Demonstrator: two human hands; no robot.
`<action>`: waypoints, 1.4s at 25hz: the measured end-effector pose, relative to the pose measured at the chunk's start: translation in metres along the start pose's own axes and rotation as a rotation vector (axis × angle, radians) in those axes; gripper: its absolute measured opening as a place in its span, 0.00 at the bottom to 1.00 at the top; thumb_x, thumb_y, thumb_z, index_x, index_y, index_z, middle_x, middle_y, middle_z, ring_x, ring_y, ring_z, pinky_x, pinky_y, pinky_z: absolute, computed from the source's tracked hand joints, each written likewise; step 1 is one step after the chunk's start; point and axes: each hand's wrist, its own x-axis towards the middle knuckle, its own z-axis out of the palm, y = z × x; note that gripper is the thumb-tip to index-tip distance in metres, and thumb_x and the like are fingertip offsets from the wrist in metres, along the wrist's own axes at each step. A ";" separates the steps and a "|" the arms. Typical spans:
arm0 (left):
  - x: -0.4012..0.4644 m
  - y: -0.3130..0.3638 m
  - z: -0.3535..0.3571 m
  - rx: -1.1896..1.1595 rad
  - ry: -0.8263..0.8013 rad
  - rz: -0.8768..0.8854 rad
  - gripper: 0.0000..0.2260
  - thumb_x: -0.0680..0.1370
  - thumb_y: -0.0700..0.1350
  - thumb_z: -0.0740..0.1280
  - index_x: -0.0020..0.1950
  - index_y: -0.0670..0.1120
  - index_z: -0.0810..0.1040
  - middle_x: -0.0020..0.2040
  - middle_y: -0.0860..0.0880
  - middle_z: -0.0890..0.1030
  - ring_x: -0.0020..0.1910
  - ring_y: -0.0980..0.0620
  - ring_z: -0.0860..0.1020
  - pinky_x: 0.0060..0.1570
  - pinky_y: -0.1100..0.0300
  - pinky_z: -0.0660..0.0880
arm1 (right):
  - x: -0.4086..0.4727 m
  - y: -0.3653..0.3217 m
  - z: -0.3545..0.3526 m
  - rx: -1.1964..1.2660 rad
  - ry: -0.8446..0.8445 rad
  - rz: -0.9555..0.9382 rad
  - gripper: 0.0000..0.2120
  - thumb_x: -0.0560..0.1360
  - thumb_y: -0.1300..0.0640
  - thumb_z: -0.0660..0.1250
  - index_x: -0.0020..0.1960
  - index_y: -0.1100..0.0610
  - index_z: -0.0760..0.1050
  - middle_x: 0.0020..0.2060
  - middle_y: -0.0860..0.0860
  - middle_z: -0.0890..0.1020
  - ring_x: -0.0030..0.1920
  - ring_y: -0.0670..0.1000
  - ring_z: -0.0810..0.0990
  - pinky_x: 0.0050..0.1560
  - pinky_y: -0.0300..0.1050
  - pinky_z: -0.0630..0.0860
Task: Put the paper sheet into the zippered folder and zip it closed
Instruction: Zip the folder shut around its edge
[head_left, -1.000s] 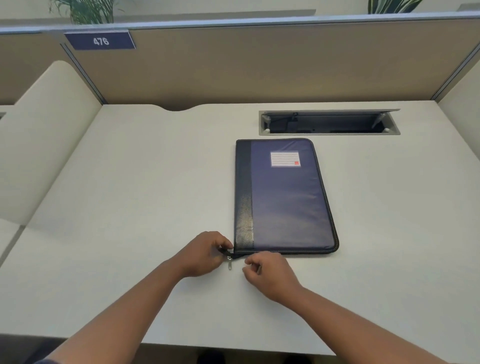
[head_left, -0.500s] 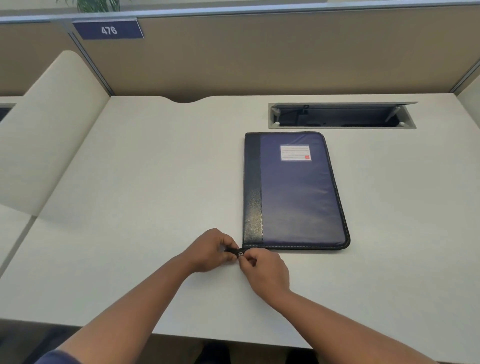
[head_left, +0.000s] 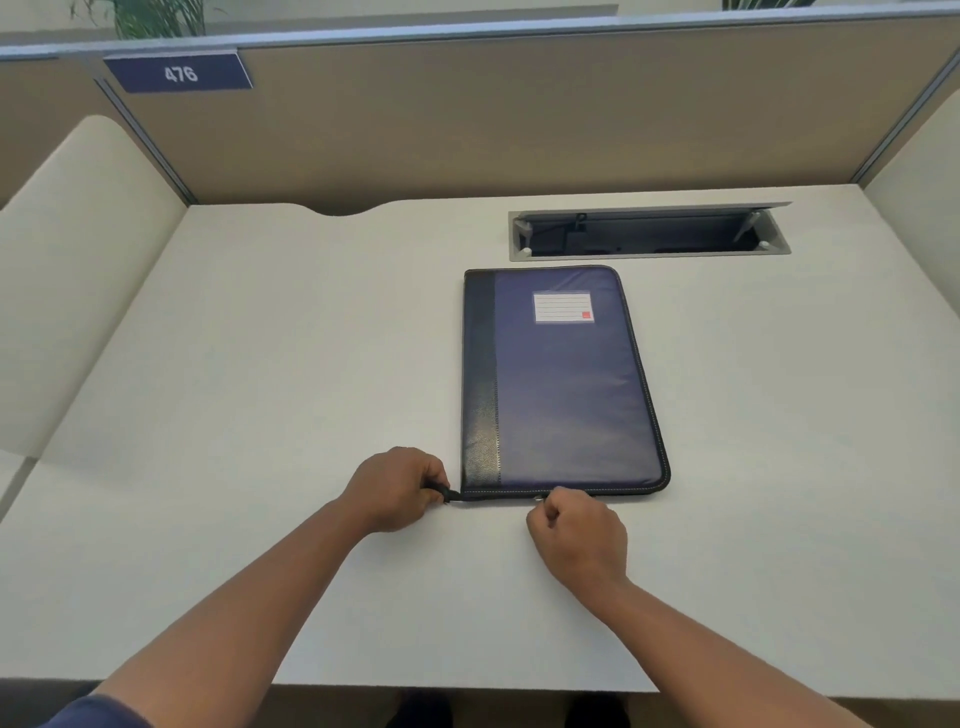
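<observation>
Both forearms reach forward over the counter (head_left: 260, 395). The left hand (head_left: 397, 488), fingers curled, pinches the black zipper tail (head_left: 451, 494) at the zippered folder (head_left: 558, 384)'s near corner. The right hand (head_left: 576, 530), fist-like, pinches the zipper pull (head_left: 540, 499) on the near edge. The folder lies flat just beyond both hands.

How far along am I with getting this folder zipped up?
No loose sheet shows, and the folder lies shut on the desk. The left hand pinches the zipper's end tab; the right hand grips the pull partway along the near edge. The remaining zipper run looks left.
</observation>
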 end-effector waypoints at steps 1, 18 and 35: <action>0.002 0.000 -0.003 0.021 -0.013 0.003 0.04 0.74 0.49 0.71 0.43 0.60 0.82 0.43 0.61 0.82 0.43 0.59 0.78 0.36 0.63 0.69 | 0.001 0.009 -0.006 0.005 0.025 0.024 0.14 0.72 0.57 0.67 0.31 0.54 0.66 0.27 0.49 0.74 0.29 0.56 0.71 0.29 0.46 0.64; 0.053 0.101 -0.035 0.326 0.044 0.179 0.28 0.57 0.72 0.73 0.42 0.54 0.70 0.42 0.58 0.74 0.40 0.55 0.73 0.33 0.58 0.65 | 0.017 0.110 -0.063 0.092 0.166 0.115 0.11 0.73 0.55 0.69 0.34 0.51 0.72 0.30 0.46 0.76 0.32 0.49 0.75 0.32 0.45 0.72; 0.070 0.175 0.056 0.290 0.400 0.952 0.10 0.70 0.46 0.76 0.33 0.48 0.76 0.35 0.51 0.76 0.32 0.47 0.77 0.23 0.59 0.69 | 0.045 0.127 -0.086 0.037 0.203 0.021 0.11 0.76 0.56 0.72 0.37 0.56 0.76 0.32 0.51 0.79 0.33 0.56 0.76 0.35 0.50 0.74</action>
